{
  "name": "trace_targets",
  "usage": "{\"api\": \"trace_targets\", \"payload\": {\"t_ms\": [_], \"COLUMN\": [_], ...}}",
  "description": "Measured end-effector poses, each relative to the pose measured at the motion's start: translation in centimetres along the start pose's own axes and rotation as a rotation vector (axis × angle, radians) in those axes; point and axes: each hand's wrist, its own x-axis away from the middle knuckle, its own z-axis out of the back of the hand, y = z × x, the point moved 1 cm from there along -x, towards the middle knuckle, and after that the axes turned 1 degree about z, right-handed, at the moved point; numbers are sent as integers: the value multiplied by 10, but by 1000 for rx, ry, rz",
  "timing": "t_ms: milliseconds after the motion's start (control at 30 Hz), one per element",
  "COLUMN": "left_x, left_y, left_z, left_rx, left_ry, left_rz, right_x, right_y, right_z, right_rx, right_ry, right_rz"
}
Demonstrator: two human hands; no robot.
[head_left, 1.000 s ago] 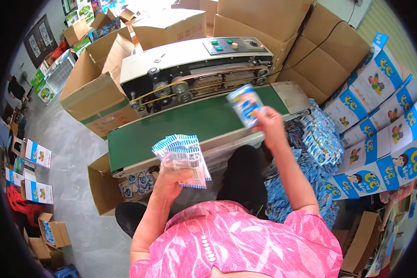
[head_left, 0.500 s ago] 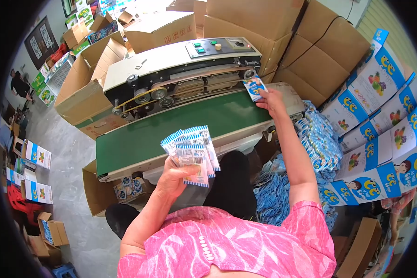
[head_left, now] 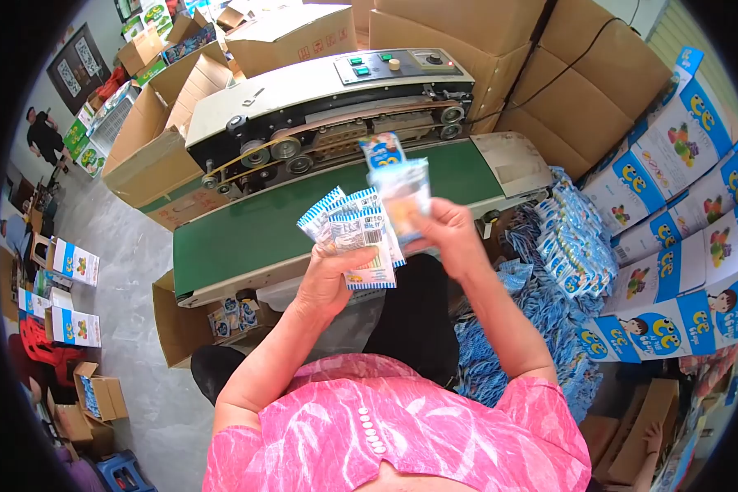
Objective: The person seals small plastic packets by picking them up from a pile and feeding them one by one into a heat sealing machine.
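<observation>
My left hand (head_left: pixel 324 283) grips a fanned bunch of small blue-and-white printed packets (head_left: pixel 359 234), thumb across the front. Beside the bunch, my right hand (head_left: pixel 453 238) pinches a single packet (head_left: pixel 405 193), blurred by motion; whether it still touches the bunch I cannot tell. Just behind, another packet (head_left: pixel 380 149) stands at the drive belts of a band sealing machine (head_left: pixel 303 82), partly covered by the packet in my right hand. Under both hands runs the machine's green conveyor belt (head_left: pixel 238 238).
At right lies a large heap of blue packets (head_left: pixel 578 238), beside printed cartons (head_left: pixel 672 176). Brown cardboard boxes (head_left: pixel 459 49) stand behind the machine. An open box (head_left: pixel 172 328) holding packets sits under the conveyor's left end. Another person (head_left: pixel 45 138) stands far left.
The packet my right hand held at the sealer's right end is released and has travelled left. My right hand has come back to the bunch and now holds another packet.
</observation>
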Motion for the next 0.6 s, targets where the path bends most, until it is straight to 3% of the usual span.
{"api": "trace_targets", "payload": {"t_ms": [200,367,467,600], "left_x": [-1,3,2,4], "left_y": [0,1,4,7], "left_z": [2,5,7,8], "left_rx": [-15,-1,10,14], "left_ry": [-44,-78,-70,-27], "left_rz": [5,-8,-3,-3], "right_x": [-58,-103,-118,-120], "right_y": [-18,-17,-14,-7], "right_z": [112,142,136,132], "right_rx": [169,150,275,546], "right_ry": [457,475,314,344], "right_rz": [53,-110,-165,-31]}}
